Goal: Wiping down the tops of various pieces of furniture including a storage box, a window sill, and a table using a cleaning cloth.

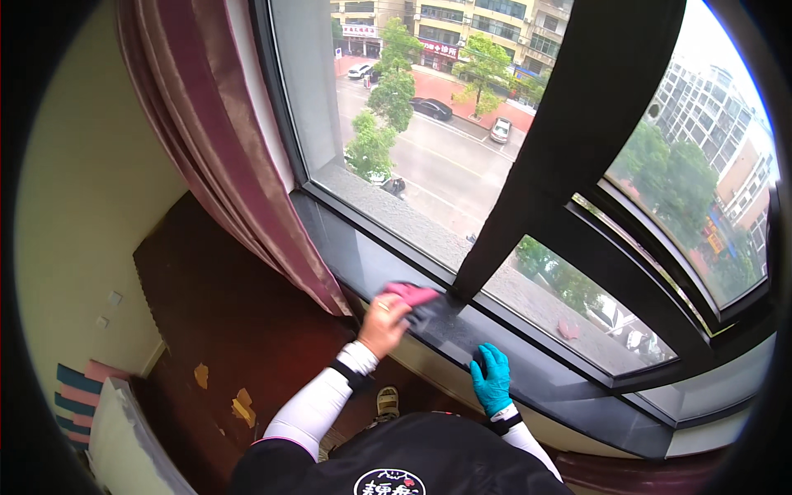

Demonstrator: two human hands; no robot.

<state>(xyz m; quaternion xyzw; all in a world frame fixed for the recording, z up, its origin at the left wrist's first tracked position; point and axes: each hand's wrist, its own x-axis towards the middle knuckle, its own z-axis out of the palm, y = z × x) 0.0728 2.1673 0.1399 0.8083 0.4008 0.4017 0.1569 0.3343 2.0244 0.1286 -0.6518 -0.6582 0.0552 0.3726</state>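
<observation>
Left hand (382,327) bare, fingers clamped on pink cloth (412,292), kinda blurry. Cloth's at dark window sill (569,402), just left of thick black post (561,124)'s foot. Right hand (492,381), teal glove (496,396), fingers stretched, thumb apart, by sill's near edge; can't tell if pressing. Striped curtain (216,144) hangs far left.

The pink cloth (415,294), crumpled and blurred, is at the left part of the sill (569,400). The sill, dark grey and glossy, slants from far left to near right.
</observation>
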